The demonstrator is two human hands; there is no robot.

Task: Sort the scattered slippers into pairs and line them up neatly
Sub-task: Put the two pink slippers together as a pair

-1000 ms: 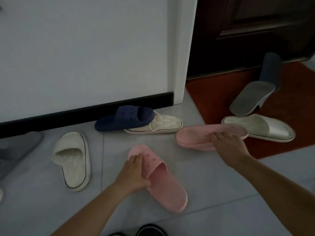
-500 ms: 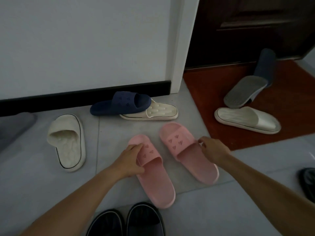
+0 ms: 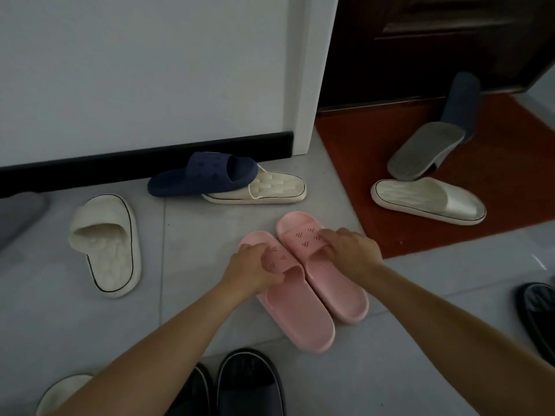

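Change: the right pink slipper [image 3: 322,271] now lies touching the left pink slipper [image 3: 295,307], side by side; half a second ago a gap lay between them.
Left hand [image 3: 255,270]: grasping the left slipper's strap.
Right hand [image 3: 351,250]: grasping the right slipper's strap.
Edges: the red mat [image 3: 375,163] edge runs just right of the right hand.
Open room: bare floor [image 3: 192,250] left of the left hand, up to the cream slipper [image 3: 105,244].

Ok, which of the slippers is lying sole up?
The grey slipper on the red mat, propped against the dark blue one by the door. Its ridged sole faces up; the others sit right way up.
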